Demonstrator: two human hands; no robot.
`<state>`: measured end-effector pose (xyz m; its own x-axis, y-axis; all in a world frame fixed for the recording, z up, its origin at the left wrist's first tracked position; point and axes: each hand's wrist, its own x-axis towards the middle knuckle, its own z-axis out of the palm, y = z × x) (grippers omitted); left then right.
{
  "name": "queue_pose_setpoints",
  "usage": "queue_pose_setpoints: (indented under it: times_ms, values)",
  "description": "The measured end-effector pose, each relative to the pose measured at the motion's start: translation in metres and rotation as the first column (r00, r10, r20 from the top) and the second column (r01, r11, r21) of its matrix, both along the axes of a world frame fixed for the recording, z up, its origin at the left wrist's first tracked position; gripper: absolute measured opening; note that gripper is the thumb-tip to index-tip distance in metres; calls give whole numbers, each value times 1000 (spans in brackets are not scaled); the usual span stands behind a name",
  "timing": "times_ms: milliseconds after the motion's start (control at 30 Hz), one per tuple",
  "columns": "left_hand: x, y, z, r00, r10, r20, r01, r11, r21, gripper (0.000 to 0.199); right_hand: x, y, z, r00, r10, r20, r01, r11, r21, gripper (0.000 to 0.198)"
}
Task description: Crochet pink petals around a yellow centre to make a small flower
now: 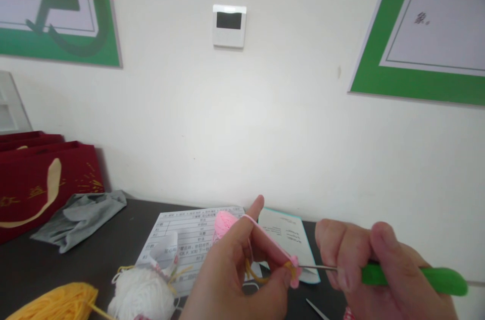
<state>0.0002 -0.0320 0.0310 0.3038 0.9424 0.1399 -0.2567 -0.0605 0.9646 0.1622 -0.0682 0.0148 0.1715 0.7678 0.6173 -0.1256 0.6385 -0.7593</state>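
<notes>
My left hand (242, 264) pinches a small pink and yellow crochet piece (294, 270) between thumb and fingers, its index finger raised with pink yarn running over it. In my right hand (382, 264) is a crochet hook with a green handle (443, 279); the fingers are closed round it. The thin metal shaft (318, 267) points left and its tip meets the crochet piece. Behind my left hand lies a pink yarn ball (224, 224), partly hidden. A yellow strand (255, 274) hangs below the left fingers.
White yarn (142, 292) and yellow yarn (56, 305) lie at the front left. A printed sheet (159, 229) and a light card (282, 231) lie behind my hands. Red bags (76, 168) and a grey cloth (83, 216) are at left. A pointed metal tool (316, 308) lies below.
</notes>
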Motion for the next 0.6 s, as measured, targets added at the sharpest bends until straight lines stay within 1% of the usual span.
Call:
queue_pose_setpoints:
  times_ms: [33, 67, 200, 333, 467, 600]
  values:
    - [0, 0, 0, 1000, 10, 2, -10, 1000, 2, 37, 0, 0, 0, 1000, -1, 7, 1, 1000, 4, 56]
    - [0, 0, 0, 1000, 16, -1, -16, 1000, 13, 39, -1, -1, 0, 1000, -2, 19, 1, 1000, 13, 56]
    - [-1, 0, 1, 1000, 23, -12, -23, 998, 52, 24, -2, 1, 0, 998, -24, 50, 21, 998, 57, 56]
    - [-1, 1, 0, 999, 35, 22, -36, 999, 41, 27, -4, 4, 0, 997, -54, 62, 47, 992, 119, 55]
    - [-2, 3, -1, 998, 63, -28, -60, 992, 107, 14, -7, 3, 1, 992, -68, 104, 51, 986, 157, 53]
    - [-3, 4, -1, 995, 87, -43, -81, 988, 133, 14, -7, 4, -1, 984, -113, 134, 81, 971, 226, 51]
